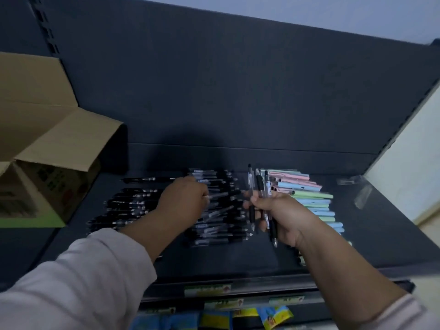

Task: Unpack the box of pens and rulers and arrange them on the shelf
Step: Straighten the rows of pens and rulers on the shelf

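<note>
Black and clear pens (221, 210) lie in a wide pile across the middle of the dark shelf (392, 234). More black pens (128, 203) lie in rows to the left of it. My left hand (184, 198) reaches into the pile, its fingers curled down over the pens; whether it holds one I cannot tell. My right hand (283, 211) grips a small bunch of clear pens with black grips (260, 186), held upright above the shelf. Pastel pink, blue and green pens (312, 198) lie stacked in a row behind my right hand. The open cardboard box (54, 148) stands at the shelf's left end.
A clear plastic divider (359, 189) stands near the shelf's right end. Price labels (207, 289) run along the shelf's front edge, and colourful packets (273, 316) hang on the level below. The dark back panel (238, 91) rises behind the shelf.
</note>
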Action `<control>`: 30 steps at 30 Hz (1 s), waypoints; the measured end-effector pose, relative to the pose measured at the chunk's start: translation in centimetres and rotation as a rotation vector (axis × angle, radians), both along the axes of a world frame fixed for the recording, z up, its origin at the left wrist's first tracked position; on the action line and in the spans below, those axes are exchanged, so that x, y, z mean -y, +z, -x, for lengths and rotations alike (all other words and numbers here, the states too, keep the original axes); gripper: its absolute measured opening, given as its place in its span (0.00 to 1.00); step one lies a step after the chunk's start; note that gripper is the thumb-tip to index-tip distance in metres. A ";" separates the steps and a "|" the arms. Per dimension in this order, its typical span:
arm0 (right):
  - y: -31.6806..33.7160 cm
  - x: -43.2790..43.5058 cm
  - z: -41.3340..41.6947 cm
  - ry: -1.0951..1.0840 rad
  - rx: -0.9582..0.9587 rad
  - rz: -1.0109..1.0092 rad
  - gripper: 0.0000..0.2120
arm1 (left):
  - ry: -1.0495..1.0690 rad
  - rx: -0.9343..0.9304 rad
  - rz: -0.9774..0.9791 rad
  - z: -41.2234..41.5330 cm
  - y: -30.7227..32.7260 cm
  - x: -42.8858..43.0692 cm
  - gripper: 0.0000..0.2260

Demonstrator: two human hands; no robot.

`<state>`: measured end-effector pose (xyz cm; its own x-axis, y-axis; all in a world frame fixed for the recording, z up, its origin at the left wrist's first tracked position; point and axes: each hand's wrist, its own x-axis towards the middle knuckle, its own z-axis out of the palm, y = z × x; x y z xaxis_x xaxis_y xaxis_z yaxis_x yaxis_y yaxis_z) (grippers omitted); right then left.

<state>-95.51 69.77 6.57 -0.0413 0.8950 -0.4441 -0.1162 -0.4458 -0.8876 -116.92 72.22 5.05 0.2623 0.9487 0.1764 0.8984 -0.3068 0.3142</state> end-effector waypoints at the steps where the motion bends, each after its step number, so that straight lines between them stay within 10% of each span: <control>1: -0.1 -0.1 -0.3 0.016 -0.007 0.003 0.07 | 0.000 -0.012 0.013 -0.5 -0.2 -0.4 0.11; 9: -1.2 -1.8 -1.3 0.073 0.023 0.024 0.08 | 0.047 -0.060 0.115 -1.4 -2.3 -1.2 0.15; 17: -0.8 -4.5 0.5 0.380 0.773 -0.374 0.08 | 0.186 0.112 0.018 0.6 -1.6 -0.8 0.13; 22: -0.6 -6.4 2.8 0.541 0.768 -0.450 0.07 | 0.222 0.186 0.010 1.0 -1.1 -0.2 0.16; 30: 0.6 -7.2 4.2 0.839 0.468 -0.295 0.04 | 0.210 1.054 0.315 -0.5 2.0 -0.3 0.06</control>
<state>-99.66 77.01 7.19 -0.5873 0.7335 -0.3422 0.5236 0.0218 -0.8517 -116.40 72.55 7.03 -0.0469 0.9981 -0.0400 0.1620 0.0472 0.9857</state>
